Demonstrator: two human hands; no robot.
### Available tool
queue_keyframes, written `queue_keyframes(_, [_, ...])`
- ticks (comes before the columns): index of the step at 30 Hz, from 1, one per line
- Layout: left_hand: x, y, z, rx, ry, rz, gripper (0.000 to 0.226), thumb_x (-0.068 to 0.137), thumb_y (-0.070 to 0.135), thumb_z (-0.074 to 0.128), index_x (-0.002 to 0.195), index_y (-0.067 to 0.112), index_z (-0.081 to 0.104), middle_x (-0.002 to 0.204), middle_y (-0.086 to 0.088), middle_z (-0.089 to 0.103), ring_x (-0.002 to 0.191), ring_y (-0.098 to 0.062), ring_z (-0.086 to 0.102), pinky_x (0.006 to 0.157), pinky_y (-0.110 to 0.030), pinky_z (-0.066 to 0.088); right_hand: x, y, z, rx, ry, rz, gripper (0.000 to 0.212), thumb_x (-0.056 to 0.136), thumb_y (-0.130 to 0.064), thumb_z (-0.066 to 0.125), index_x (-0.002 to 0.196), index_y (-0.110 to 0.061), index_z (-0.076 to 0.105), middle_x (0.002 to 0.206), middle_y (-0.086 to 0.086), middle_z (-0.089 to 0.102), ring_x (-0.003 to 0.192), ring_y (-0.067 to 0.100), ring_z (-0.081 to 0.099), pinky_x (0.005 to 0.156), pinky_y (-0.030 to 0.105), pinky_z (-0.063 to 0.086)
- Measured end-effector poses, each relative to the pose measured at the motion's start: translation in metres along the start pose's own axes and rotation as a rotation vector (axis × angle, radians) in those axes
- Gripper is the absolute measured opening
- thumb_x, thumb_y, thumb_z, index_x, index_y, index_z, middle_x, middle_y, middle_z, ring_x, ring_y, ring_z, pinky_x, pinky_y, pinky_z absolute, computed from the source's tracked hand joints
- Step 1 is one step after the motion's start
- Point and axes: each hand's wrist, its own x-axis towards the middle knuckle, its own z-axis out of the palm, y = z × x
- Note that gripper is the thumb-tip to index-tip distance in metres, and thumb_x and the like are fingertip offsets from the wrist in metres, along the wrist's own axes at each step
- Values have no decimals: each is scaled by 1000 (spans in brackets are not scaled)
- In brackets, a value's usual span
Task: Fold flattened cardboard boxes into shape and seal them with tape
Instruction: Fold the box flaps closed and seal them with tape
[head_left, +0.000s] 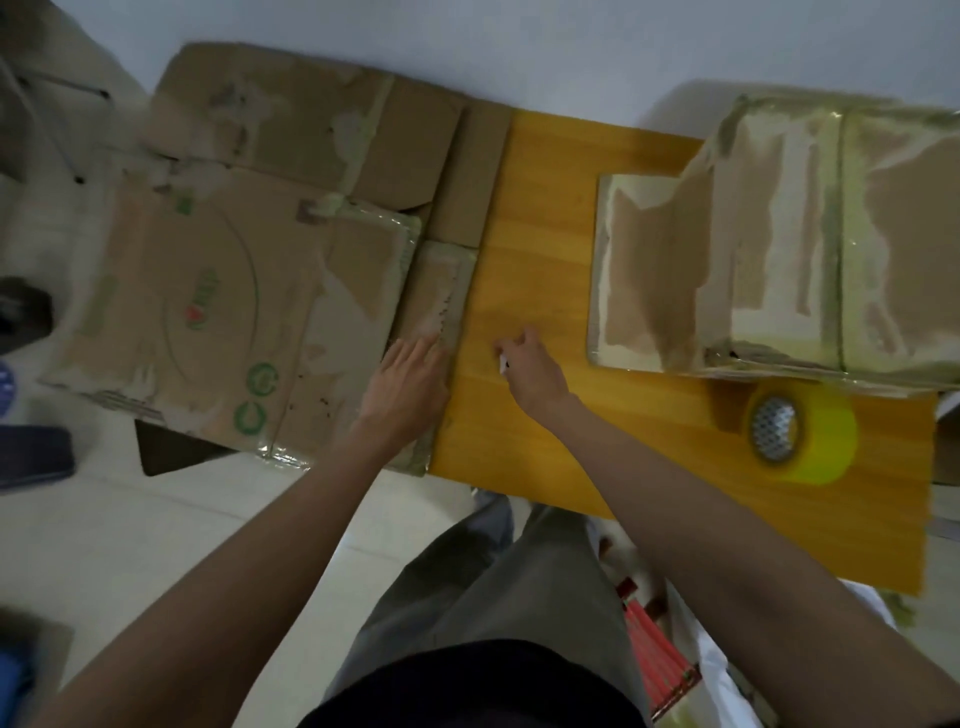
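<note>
We reach for the next box on the yellow wooden table.

A stack of flattened brown cardboard boxes overhangs the table's left side; our left hand lies flat and open on its near flap, while our right hand pinches a small white object. We should slide one sheet clear before folding; the yellow tape roll waits right.
</note>
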Motion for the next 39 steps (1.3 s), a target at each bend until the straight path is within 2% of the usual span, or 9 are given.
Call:
queue_keyframes(2, [0,6,1,-4,-23,15,46,95,21,50,140,11,47,153,-9,39,139,-26,38,117,-39,26,-7,2,-4,78,24,-1,27,91,9,51,109,-10,52,117,16,43,82,36,50,56,40,37])
queue_keyframes(7, [6,40,1,-10,-34,96,52,96,28,54,145,15,43,156,-8,36,142,-26,35,118,-39,27,-44,17,-32,255,187,26,23,98,-2,54,117,-14,54,118,10,55,96,31,57,74,48,49])
queue_keyframes(11, [15,88,-2,7,-12,214,51,100,28,52,147,14,39,159,-9,30,145,-27,32,120,-43,23,-91,44,-62,325,356,12,27,104,-9,47,127,-13,62,114,10,56,90,27,59,73,39,44])
queue_keyframes(17, [19,176,-4,-13,19,398,48,100,27,53,144,11,43,155,-10,37,142,-28,36,120,-44,23,-173,101,-102,325,561,120,45,95,15,45,132,-6,60,122,15,58,99,30,62,85,34,53])
queue_keyframes(19, [17,210,-1,-28,21,450,48,99,28,53,143,10,45,153,-11,40,141,-28,37,119,-42,24,-203,126,-113,321,647,142,43,95,14,46,130,-6,61,120,15,59,103,30,61,85,26,50])
queue_keyframes(22, [13,266,6,-92,7,482,49,97,32,55,140,9,47,144,-10,48,135,-28,42,114,-40,29,-243,163,-127,305,718,154,31,99,4,50,126,-5,63,121,15,62,107,29,61,90,34,52])
queue_keyframes(26, [8,336,17,-317,-58,343,42,96,36,56,128,9,53,125,-11,57,116,-31,52,95,-40,39,-272,206,-146,313,776,149,26,99,4,50,119,-4,66,118,14,66,108,27,62,91,36,53])
queue_keyframes(32, [9,399,22,-888,-143,-94,45,96,32,65,131,7,52,120,-9,66,107,-27,63,84,-43,52,-274,243,-167,327,748,43,24,93,9,57,103,-9,70,105,5,67,97,8,59,83,7,43])
queue_keyframes(39, [13,405,17,-966,-134,-247,45,95,25,68,131,5,50,108,-11,65,100,-29,64,74,-37,49,-247,258,-174,314,658,-94,9,93,2,59,97,-4,64,94,6,60,86,15,52,73,25,42])
